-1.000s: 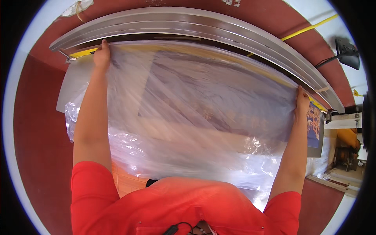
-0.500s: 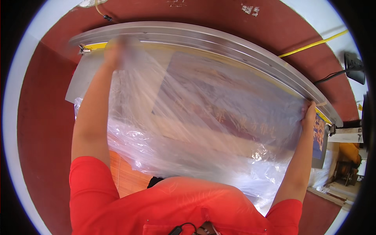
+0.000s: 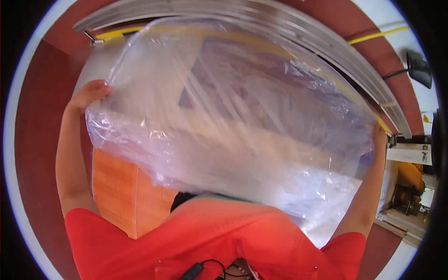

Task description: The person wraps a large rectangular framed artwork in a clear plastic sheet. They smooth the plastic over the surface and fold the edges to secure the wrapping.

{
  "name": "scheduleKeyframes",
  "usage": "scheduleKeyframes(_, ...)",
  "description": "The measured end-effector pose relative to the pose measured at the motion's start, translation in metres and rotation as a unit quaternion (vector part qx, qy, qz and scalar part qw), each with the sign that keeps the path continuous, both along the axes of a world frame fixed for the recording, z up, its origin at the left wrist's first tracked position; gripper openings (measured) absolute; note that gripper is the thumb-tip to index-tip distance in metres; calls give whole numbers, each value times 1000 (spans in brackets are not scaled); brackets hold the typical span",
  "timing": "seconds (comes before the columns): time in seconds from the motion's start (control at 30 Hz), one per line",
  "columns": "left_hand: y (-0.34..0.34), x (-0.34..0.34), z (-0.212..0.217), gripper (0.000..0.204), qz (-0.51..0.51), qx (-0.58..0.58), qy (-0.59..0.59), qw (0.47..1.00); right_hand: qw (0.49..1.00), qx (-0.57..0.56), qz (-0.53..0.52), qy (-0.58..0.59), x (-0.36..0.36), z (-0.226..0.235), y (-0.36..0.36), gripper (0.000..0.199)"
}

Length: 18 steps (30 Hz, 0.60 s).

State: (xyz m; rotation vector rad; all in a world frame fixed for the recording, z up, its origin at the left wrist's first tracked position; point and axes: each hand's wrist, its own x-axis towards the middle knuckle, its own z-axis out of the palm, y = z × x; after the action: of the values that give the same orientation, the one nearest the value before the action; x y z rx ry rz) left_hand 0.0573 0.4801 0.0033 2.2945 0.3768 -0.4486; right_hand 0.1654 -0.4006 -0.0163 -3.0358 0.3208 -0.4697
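A large clear plastic sheet (image 3: pixel 154 144) is spread in front of me, wrinkled and shiny, its lower part hanging towards my body. My left hand (image 3: pixel 91 94) pinches the sheet's left edge, fingers closed. At the far right my right hand (image 3: pixel 379 133) is closed at the sheet's right edge; its fingers are partly hidden and blurred. Through the plastic shows a wide pale panel bearing a dark, blurred rectangular picture. A bare grey strip of this panel (image 3: pixel 97 67) sticks out beyond the sheet at upper left. A yellow strip (image 3: pixel 109 35) runs along its far edge.
A long silvery metal rail (image 3: pixel 298 29) curves across the far side against a dark red wall (image 3: pixel 42 121). A yellow cord (image 3: pixel 380 34) and a black device (image 3: pixel 418 70) are at upper right. Orange floor tiles (image 3: pixel 116 186) show at lower left.
My left hand has come down and outward from the far left end of the rail, bringing the sheet's edge along. My right hand has shifted slightly right. The sheet's far edge has lifted into view.
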Motion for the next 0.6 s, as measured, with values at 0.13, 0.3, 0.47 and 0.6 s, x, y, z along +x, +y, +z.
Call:
scheduleKeyframes(0.13,7,-29,14,21,95,-3,-20,995,928,307,209,-37,-56,44,238,19)
scheduleKeyframes(0.3,3,11,26,30,104,-75,-191,973,767,138,506,369,-217,-36,393,24)
scheduleKeyframes(0.47,-69,17,92,31,97,-120,-262,953,696,517,164,470,-233,-24,224,38)
scheduleKeyframes(0.6,-210,40,145,15,-31,-283,-318,904,982,164,90,31,-230,120,-22,39)
